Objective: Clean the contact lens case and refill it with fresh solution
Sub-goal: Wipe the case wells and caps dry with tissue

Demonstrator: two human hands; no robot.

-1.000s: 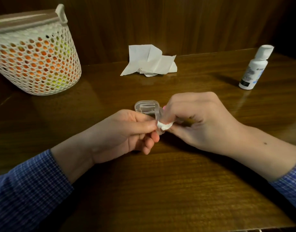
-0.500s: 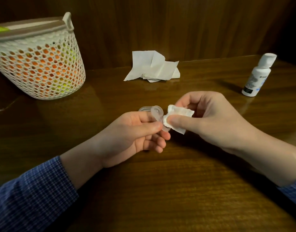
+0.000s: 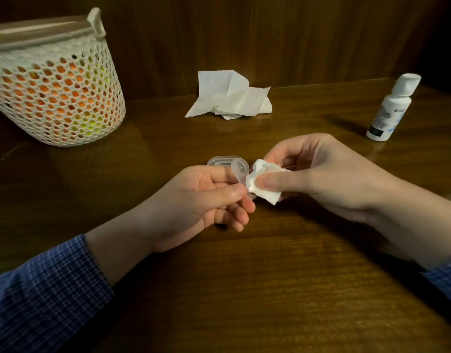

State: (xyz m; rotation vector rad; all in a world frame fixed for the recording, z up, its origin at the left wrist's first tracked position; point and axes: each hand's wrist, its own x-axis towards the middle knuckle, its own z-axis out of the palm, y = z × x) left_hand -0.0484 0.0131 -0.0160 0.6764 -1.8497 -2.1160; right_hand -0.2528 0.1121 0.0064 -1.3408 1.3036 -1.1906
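Nearest the camera, two checked blue sleeves (image 3: 41, 296) come in from the lower corners over the dark wooden surface (image 3: 244, 289). The left hand (image 3: 194, 200) lies palm-inward above the surface, its thumb and forefinger pinched together on the clear plastic case (image 3: 238, 171), which stands up out of that pinch with one round cup showing above the fingers (image 3: 229, 193) and its open lid just behind them. The other fingers of that hand curl loosely beneath, not touching the case. The right hand (image 3: 334, 179) faces it from the other side, thumb and fingers clamped on a small white wad (image 3: 265, 184) of tissue. The wad lies between the two thumbs and presses against the lower part of the case, right at the left fingertips; whether it reaches inside a cup I cannot tell. Beyond the right fingers and off to their right, a white bottle (image 3: 387, 110) with a white cap stands upright on the surface, well apart from both hands, its label too small to read. Straight beyond the fingers, near the back edge, a crumpled white tissue (image 3: 229, 98) lies loose. Far off to the left of the left fingers stands a white mesh basket (image 3: 56, 98), with orange and yellow-green contents showing through its holes and a brown lid on top. A wood-panelled wall (image 3: 270, 34) closes the scene behind.
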